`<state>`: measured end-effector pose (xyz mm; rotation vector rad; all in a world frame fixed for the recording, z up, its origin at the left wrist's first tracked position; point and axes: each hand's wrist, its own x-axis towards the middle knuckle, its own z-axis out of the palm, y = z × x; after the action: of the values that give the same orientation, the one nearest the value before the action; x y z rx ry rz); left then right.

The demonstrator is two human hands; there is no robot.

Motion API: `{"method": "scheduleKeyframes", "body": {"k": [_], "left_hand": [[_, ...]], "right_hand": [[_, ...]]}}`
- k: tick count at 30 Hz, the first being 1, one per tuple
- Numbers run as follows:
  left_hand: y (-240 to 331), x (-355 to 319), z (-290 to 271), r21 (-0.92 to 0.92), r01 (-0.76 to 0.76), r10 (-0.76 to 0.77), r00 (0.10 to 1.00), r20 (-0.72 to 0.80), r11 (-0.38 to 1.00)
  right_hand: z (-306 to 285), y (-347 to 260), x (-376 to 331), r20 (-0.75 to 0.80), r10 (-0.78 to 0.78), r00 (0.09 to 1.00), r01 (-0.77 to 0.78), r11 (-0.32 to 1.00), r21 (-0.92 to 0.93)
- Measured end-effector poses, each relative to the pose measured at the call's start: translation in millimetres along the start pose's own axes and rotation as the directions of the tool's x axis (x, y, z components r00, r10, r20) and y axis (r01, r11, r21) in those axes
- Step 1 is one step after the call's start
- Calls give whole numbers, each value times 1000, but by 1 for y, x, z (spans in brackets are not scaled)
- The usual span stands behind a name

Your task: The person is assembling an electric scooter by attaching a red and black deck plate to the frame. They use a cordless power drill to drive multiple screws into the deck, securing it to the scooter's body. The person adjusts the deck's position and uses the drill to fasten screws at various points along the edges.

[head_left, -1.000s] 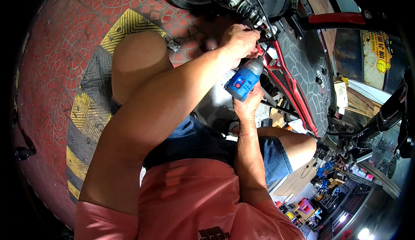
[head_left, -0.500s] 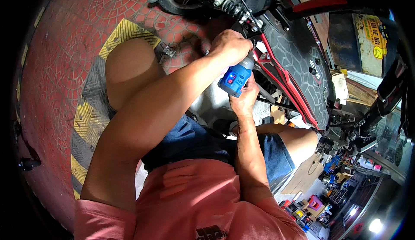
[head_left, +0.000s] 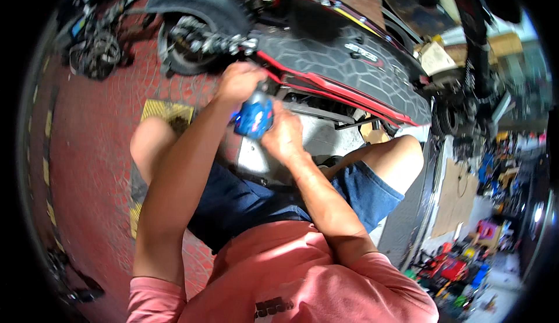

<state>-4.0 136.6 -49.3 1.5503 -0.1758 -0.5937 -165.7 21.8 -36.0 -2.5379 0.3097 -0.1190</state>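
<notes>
A blue power screwdriver points up at the underside edge of a black and red electric scooter deck. My right hand grips the tool's body from the right and below. Over the tool's front end, my left hand is closed, right at the deck's red edge. The tool's tip is hidden behind my left hand. The scooter's rear wheel with its fender sits just beyond my left hand.
I am sitting low with both knees up, on a red patterned brick floor with a yellow and black striped strip. Cardboard and several coloured tools lie at the right. Another machine part stands far left.
The view has swung so the scooter deck and wheel now lie across the top. Both hands stayed on the blue tool and moved down and left in the picture.
</notes>
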Motion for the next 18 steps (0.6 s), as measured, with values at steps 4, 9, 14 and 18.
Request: {"method": "scheduleKeyframes", "body": {"k": [4, 9, 14, 18], "left_hand": [[43, -50, 5, 22, 68, -70, 988, 135, 997], [123, -74, 73, 126, -91, 61, 973, 221, 988], [165, -20, 191, 600, -758, 661, 590, 464, 255], [167, 18, 242, 722, -691, 545, 601, 585, -14]], "right_hand": [[-32, 1, -31, -46, -85, 995, 91, 986, 136], [-62, 20, -76, -349, -134, 927, 248, 920, 305], [-80, 49, -89, -454, -41, 890, 230, 900, 369], [-89, 51, -84, -421, 32, 906, 212, 828, 519]]}}
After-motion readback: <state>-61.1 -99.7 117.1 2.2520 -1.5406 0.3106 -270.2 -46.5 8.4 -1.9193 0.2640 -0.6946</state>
